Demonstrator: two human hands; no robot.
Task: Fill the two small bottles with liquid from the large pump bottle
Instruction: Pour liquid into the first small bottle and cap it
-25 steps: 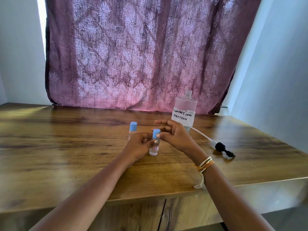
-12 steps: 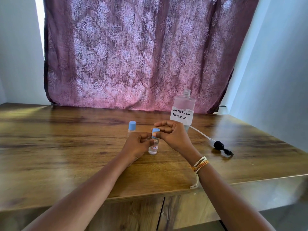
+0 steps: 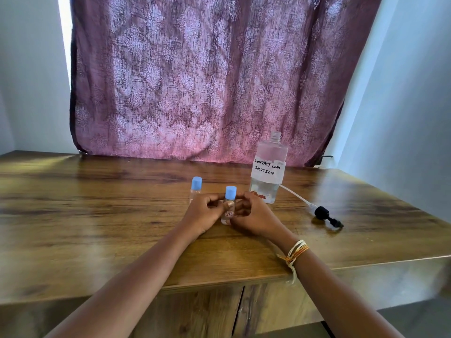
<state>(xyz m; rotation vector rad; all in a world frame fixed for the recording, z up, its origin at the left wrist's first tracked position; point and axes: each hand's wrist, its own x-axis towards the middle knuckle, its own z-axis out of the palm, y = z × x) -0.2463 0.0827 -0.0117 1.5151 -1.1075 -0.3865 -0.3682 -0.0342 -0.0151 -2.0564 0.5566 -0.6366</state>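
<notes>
Standing at the near edge of a wooden desk, a person is reaching both bare forearms forward and holding one small clear bottle upright near the middle of the desktop. The left hand is curling its fingers and thumb around the bottle's body from the nine o'clock side. The right hand is closing in from the three o'clock side, fingers bent against the same bottle just under its blue cap. A thread bracelet is sitting on the right wrist.

A second small bottle, also wearing a blue cap, is standing just beyond the left hand, at about eleven o'clock from the held one, touched by nobody. The large bottle, with a handwritten label reading "contact lens solution", is standing at about one o'clock, its neck open and liquid showing only in its lower part. Its black pump head, with the white tube attached, is lying flat on the desk at three o'clock, well apart from the hands. A patterned purple curtain is hanging behind the desk.

Judging by both small bottles being capped, the filling looks close to finished. How much liquid either small bottle holds is too hard to tell. The pump is waiting to go back on the large bottle.
</notes>
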